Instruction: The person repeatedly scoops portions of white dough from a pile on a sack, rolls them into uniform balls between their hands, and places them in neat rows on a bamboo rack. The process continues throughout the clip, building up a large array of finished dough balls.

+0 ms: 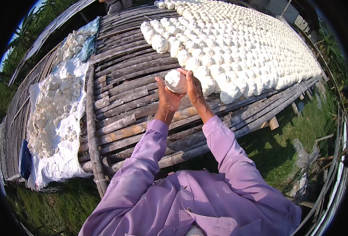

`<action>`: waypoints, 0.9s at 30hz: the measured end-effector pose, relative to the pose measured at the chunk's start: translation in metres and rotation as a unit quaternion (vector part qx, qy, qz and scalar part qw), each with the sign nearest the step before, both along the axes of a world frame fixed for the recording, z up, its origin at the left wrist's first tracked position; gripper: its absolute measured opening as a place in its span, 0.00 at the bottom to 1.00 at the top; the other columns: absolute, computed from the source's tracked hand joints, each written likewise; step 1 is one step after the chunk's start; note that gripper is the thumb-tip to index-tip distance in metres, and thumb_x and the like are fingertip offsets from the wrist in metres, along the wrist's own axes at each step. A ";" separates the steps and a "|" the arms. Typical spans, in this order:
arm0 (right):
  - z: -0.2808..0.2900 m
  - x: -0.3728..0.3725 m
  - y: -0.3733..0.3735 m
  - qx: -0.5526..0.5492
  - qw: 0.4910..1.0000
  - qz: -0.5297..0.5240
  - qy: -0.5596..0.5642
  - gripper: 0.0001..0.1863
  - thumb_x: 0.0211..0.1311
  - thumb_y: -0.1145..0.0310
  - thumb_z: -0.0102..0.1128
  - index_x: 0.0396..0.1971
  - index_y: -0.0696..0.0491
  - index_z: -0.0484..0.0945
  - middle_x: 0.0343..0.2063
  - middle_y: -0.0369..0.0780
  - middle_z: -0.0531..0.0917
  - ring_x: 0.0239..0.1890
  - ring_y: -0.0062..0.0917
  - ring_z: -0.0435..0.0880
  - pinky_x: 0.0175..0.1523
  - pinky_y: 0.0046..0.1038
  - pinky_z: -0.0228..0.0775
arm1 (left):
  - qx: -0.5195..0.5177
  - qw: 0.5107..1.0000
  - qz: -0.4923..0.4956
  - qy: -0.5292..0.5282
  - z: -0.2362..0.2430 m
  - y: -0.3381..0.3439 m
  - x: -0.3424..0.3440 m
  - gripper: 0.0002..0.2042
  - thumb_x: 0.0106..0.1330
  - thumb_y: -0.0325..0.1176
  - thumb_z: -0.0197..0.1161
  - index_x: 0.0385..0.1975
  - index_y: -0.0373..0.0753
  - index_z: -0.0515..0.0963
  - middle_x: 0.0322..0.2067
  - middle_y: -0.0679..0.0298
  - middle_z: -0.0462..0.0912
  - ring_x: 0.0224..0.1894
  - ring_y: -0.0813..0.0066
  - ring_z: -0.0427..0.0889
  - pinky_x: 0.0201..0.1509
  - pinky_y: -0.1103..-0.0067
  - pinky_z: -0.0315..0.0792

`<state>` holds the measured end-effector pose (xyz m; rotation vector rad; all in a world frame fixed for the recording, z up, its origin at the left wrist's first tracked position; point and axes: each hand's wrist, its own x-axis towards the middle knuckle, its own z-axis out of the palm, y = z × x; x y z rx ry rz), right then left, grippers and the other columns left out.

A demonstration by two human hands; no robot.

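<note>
A round white ball of dough-like material point(176, 82) is held between both my hands, above a platform of bamboo poles point(130, 98). My left hand point(167, 98) cups it from the left and below, thumb up along its side. From the right, my right hand point(194, 89) presses against it with the fingers over its upper edge. Just beyond and to the right, many similar white balls point(244, 59) lie in close rows on the poles. The nearest of them sit right beside my right hand.
To the left, a white woven sheet point(69, 167) bears a heap of crumbly white lumps point(52, 114). A thick lengthwise pole point(91, 129) runs beside it. A dark blue object point(25, 159) stands at the sheet's left edge. Part of another person point(118, 5) shows at the far end.
</note>
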<state>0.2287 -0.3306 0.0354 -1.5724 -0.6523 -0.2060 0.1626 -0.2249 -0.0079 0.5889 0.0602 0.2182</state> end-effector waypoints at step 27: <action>-0.038 -0.016 -0.091 0.001 0.992 -0.071 0.107 0.34 0.69 0.46 0.57 0.65 0.55 0.66 0.59 0.49 0.73 0.59 0.38 0.72 0.64 0.36 0.65 | 0.085 0.980 -0.106 0.147 -0.003 -0.075 0.005 0.56 0.63 0.82 0.30 0.72 0.31 0.59 0.66 0.48 0.71 0.69 0.55 0.69 0.75 0.59 0.57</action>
